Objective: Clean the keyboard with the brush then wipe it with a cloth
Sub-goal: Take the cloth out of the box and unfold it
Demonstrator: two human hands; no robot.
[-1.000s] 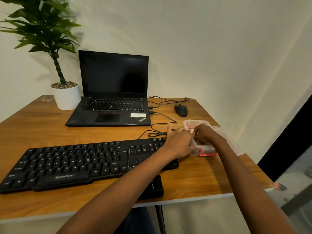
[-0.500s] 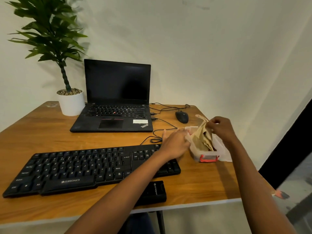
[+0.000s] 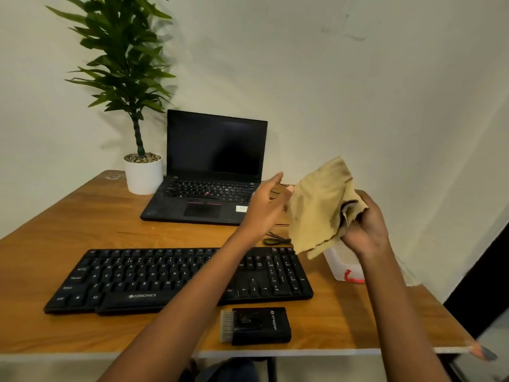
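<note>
- The right hand (image 3: pixel 363 226) is raised above the right side of the surface (image 3: pixel 68 230). Its fingers curl round a bunched corner of a tan cloth (image 3: pixel 316 210) and grip it.
- The cloth hangs in loose folds from that grip, well clear of the surface, with its frayed lower edge above the right end of the keyboard (image 3: pixel 179 277).
- The left hand (image 3: pixel 264 208) is lifted beside the cloth with its fingers stretched out and relaxed, holding nothing. Its fingertips are at the cloth's left edge; I cannot tell whether they actually touch it.
- Below the right hand, a translucent plastic container (image 3: pixel 344 263) with a red clasp (image 3: pixel 354 277) stands near the right edge of the surface, partly hidden by the wrist.
- The black keyboard lies flat across the middle of the surface, and the left forearm passes over its right half.
- A black brush (image 3: pixel 259 325) lies just in front of the keyboard, near the front edge, with its pale bristles pointing left.
- Dark cables (image 3: pixel 275 239) lie coiled between the keyboard and an open laptop (image 3: pixel 214 172) with a dark screen.
- A potted plant (image 3: pixel 143 175) in a white pot stands just left of the laptop, against the pale wall (image 3: pixel 358 92).
</note>
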